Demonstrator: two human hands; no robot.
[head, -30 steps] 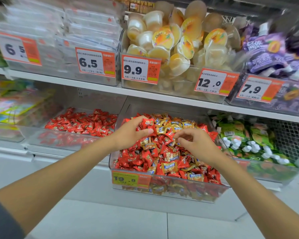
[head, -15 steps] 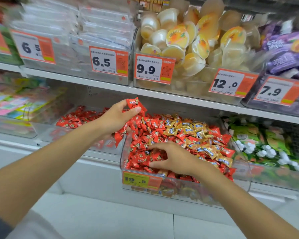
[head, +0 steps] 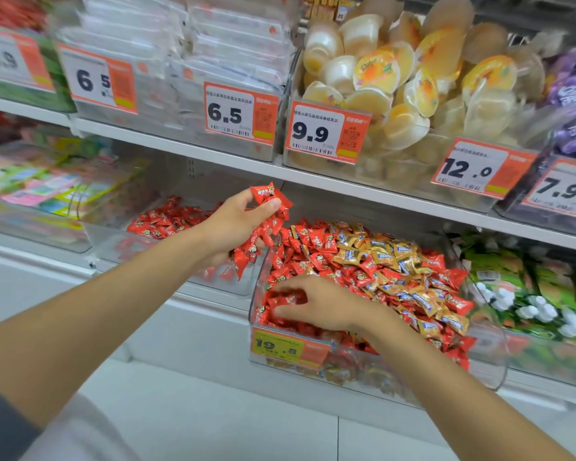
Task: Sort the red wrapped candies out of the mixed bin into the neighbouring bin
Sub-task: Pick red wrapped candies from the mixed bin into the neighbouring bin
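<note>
The left hand (head: 233, 227) is clenched on a bunch of red candies (head: 263, 227), more of them hanging below the palm. 1 s ago it was still picking in the mixed bin (head: 346, 371). It has since lifted clear and now hangs over that bin's left wall, above the right end of the next bin (head: 107, 241). By my reading the load is ready to drop, and the hand only needs to go a little further left and let go.

The right hand (head: 323, 307) has moved from the middle of the pile to the front-left corner. Its fingers curl into the reds there, but they are blurred and I cannot tell whether they hold anything yet.

Many reds remain in the mixed bin, tangled with gold candies (head: 379, 257) that lie thickest at the back and right. The next bin holds a thin layer of reds (head: 167, 217), so the sorting looks far from done.

The shelf (head: 313, 183) sits low above both bins and leaves little headroom. The wall between them could catch the dangling wrappers. Jelly cups (head: 396, 78) stand above and green packs (head: 512, 284) to the right.
</note>
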